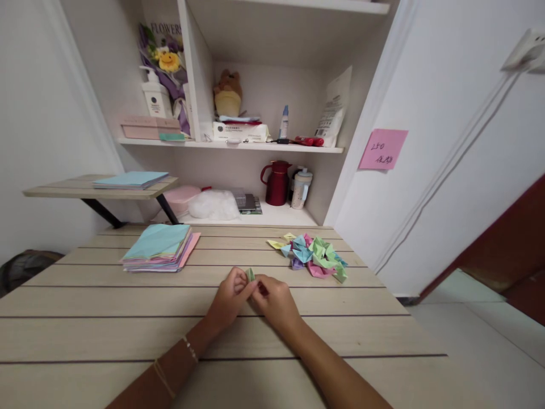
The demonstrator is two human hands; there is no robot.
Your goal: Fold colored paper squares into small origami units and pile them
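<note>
Head view: left hand (230, 296) and right hand (277, 302) pinch green folded paper (250, 274) over slatted table (106, 332), shelves (272, 149) behind.

The small green folded paper piece (250, 275) is largely covered by the grip of the left hand (230, 298) and right hand (276, 304); its form cannot be determined. Handwriting on the pink sticky note (383, 149) is too small to read. The white wall socket (525, 51) is cut off by the right edge.

A home corner: shelves (230, 149) with plush toy (227, 92), flask (276, 183), bouquet (164, 59).
</note>
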